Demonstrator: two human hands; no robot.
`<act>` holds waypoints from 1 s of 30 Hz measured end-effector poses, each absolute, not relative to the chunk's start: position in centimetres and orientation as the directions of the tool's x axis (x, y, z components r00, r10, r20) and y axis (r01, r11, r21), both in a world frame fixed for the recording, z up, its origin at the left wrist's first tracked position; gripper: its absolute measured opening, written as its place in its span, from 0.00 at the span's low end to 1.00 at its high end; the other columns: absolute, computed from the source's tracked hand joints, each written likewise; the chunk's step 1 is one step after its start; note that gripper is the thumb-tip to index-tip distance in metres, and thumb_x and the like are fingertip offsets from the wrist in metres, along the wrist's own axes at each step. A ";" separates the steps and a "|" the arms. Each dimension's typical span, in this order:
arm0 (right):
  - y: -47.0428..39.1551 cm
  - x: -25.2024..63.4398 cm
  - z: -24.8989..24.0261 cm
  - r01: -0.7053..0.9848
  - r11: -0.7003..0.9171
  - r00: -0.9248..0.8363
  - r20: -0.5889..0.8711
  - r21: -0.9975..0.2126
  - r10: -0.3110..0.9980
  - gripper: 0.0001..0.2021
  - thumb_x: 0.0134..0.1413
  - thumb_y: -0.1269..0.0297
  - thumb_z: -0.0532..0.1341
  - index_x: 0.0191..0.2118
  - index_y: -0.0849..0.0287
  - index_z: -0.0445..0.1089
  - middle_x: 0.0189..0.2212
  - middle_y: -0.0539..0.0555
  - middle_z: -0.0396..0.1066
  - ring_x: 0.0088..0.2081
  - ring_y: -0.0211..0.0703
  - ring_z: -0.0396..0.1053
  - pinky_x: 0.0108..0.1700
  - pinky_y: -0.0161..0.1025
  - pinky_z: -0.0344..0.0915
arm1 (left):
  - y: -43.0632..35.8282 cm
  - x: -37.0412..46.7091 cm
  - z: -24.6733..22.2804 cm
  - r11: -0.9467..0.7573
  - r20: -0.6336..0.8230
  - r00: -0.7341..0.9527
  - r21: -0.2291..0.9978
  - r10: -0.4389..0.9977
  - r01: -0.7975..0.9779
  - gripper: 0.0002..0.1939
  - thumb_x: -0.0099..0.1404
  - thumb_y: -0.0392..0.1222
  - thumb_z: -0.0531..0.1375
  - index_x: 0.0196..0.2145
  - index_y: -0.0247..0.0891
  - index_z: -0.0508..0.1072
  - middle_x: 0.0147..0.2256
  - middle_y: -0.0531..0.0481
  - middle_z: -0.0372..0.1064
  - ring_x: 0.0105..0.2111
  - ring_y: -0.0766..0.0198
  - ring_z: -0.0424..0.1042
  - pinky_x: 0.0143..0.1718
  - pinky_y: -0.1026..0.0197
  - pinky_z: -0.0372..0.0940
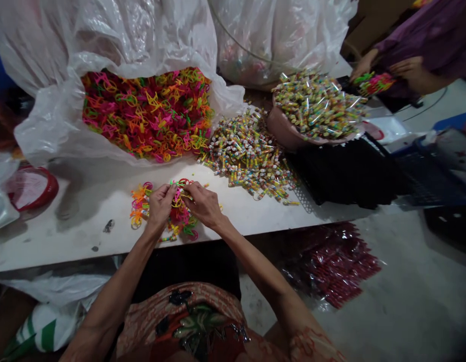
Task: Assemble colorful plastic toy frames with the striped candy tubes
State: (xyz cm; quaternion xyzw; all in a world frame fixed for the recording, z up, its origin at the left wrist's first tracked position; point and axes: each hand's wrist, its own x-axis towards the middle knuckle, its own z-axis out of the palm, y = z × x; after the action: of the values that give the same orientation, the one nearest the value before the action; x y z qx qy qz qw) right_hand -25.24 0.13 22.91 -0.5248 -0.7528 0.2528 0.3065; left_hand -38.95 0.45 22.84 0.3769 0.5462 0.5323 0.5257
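Both hands (182, 203) on plastic rings (180, 217)

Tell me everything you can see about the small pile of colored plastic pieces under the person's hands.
The small pile is a loose tangle of thin neon loops, pink, orange, yellow and green, seemingly plastic. It lies on the white table near its front edge, apart from the big bag of similar pieces behind. The left hand and right hand rest on it, fingertips pinching pieces between them.

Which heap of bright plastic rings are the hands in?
The small loose heap of plastic rings on the white table, not the bagful behind; both hands pinch there.
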 end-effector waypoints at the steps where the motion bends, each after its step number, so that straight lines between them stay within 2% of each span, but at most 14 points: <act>1: 0.2 -25.2 22.9 0.661 0.334 -0.268 0.204 -0.672 0.941 0.09 0.63 0.62 0.58 0.43 0.57 0.73 0.40 0.56 0.73 0.39 0.41 0.70 0.37 0.34 0.62 | 0.4 -38.9 22.8 0.143 -0.167 -0.174 0.980 0.971 -0.142 0.17 0.54 0.53 0.66 0.21 0.38 0.69 0.17 0.58 0.56 0.18 0.72 0.53 0.20 0.68 0.50; 6: 0.4 -25.3 22.2 0.614 0.431 -0.314 0.297 -0.661 0.902 0.09 0.65 0.62 0.56 0.37 0.57 0.72 0.35 0.56 0.72 0.36 0.40 0.69 0.38 0.34 0.63 | 0.2 -38.3 23.0 0.155 -0.182 -0.174 0.975 0.968 -0.159 0.17 0.54 0.53 0.65 0.21 0.38 0.68 0.18 0.58 0.56 0.19 0.72 0.53 0.21 0.67 0.50; 9: 0.1 -25.6 21.9 0.609 0.460 -0.357 0.295 -0.647 0.886 0.10 0.65 0.65 0.54 0.35 0.57 0.72 0.34 0.57 0.73 0.35 0.40 0.69 0.37 0.35 0.63 | 0.2 -38.4 22.7 0.176 -0.198 -0.162 0.974 0.967 -0.143 0.19 0.53 0.54 0.65 0.20 0.38 0.65 0.18 0.58 0.54 0.19 0.71 0.52 0.21 0.66 0.49; 12: -0.7 -25.9 22.0 0.667 0.432 -0.377 0.225 -0.607 0.899 0.10 0.65 0.65 0.55 0.37 0.58 0.72 0.36 0.57 0.74 0.36 0.39 0.70 0.36 0.34 0.62 | 0.3 -39.4 22.4 0.206 -0.203 -0.091 0.978 0.975 0.029 0.21 0.53 0.57 0.64 0.18 0.39 0.64 0.17 0.58 0.53 0.19 0.70 0.51 0.21 0.65 0.48; 14: -0.8 -25.7 22.3 0.698 0.415 -0.386 0.181 -0.584 0.905 0.09 0.64 0.62 0.57 0.41 0.57 0.73 0.39 0.56 0.75 0.37 0.39 0.70 0.36 0.33 0.62 | 0.5 -40.6 22.6 0.185 -0.181 -0.035 0.954 0.983 0.235 0.23 0.54 0.59 0.61 0.16 0.40 0.61 0.16 0.57 0.51 0.18 0.69 0.51 0.21 0.64 0.46; 16: 0.0 -24.6 22.7 0.703 0.410 -0.389 0.168 -0.582 0.906 0.09 0.63 0.60 0.59 0.43 0.56 0.74 0.41 0.55 0.74 0.40 0.39 0.71 0.37 0.33 0.62 | 0.8 -42.1 23.1 0.115 -0.121 -0.020 0.862 0.992 0.494 0.25 0.57 0.59 0.58 0.14 0.40 0.59 0.15 0.55 0.51 0.18 0.67 0.51 0.22 0.63 0.45; 18: 1.7 -22.6 23.2 0.719 0.361 -0.344 0.147 -0.594 0.927 0.09 0.62 0.59 0.59 0.41 0.56 0.75 0.41 0.54 0.74 0.40 0.40 0.71 0.39 0.34 0.63 | 1.6 -43.7 23.8 0.065 -0.057 -0.036 0.672 0.998 0.738 0.24 0.59 0.57 0.57 0.13 0.40 0.61 0.15 0.52 0.54 0.20 0.64 0.55 0.25 0.61 0.46; 20: 4.2 -20.2 23.7 0.796 0.223 -0.213 0.086 -0.563 0.973 0.09 0.63 0.61 0.58 0.39 0.58 0.75 0.40 0.56 0.74 0.40 0.42 0.71 0.40 0.36 0.63 | 3.1 -44.8 24.4 0.067 -0.031 -0.060 0.451 0.998 0.890 0.22 0.59 0.56 0.58 0.14 0.41 0.65 0.18 0.49 0.60 0.23 0.59 0.61 0.28 0.59 0.50; 22: 6.9 -18.3 24.0 0.888 0.029 -0.029 0.006 -0.459 1.000 0.10 0.63 0.64 0.57 0.40 0.60 0.74 0.43 0.61 0.73 0.42 0.48 0.71 0.42 0.40 0.63 | 5.3 -44.8 24.5 0.056 -0.001 -0.059 0.311 0.998 0.949 0.18 0.60 0.51 0.57 0.18 0.40 0.68 0.22 0.46 0.64 0.28 0.53 0.66 0.33 0.56 0.56; 25: 9.9 -17.2 23.7 0.941 -0.168 0.156 -0.066 -0.295 0.986 0.14 0.61 0.68 0.55 0.50 0.62 0.70 0.50 0.67 0.69 0.48 0.56 0.69 0.45 0.45 0.62 | 9.1 -43.3 24.1 -0.067 0.099 0.039 0.290 0.994 0.955 0.10 0.62 0.38 0.53 0.28 0.38 0.73 0.35 0.40 0.70 0.40 0.47 0.69 0.43 0.50 0.61; 27: 10.8 -17.2 23.2 0.944 -0.212 0.198 -0.078 -0.252 0.977 0.18 0.59 0.72 0.54 0.54 0.61 0.66 0.51 0.68 0.68 0.49 0.57 0.69 0.46 0.47 0.62 | 11.1 -42.1 23.6 -0.139 0.121 0.106 0.305 0.987 0.942 0.10 0.62 0.34 0.52 0.36 0.37 0.74 0.45 0.37 0.69 0.49 0.45 0.66 0.50 0.46 0.60; 30: 10.9 -16.8 22.5 0.937 -0.199 0.187 -0.066 -0.288 0.980 0.14 0.58 0.71 0.53 0.47 0.60 0.69 0.46 0.65 0.71 0.45 0.53 0.69 0.44 0.44 0.61 | 12.6 -41.4 22.8 -0.179 0.096 0.157 0.304 0.983 0.936 0.12 0.64 0.34 0.52 0.41 0.36 0.73 0.52 0.36 0.65 0.55 0.44 0.61 0.56 0.43 0.56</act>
State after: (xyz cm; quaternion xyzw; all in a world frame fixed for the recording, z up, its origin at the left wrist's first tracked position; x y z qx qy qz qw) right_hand -16.83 10.93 22.54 -0.7650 -0.6264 0.1182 0.0916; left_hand -41.37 12.56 22.82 0.7556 0.6348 0.1362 0.0867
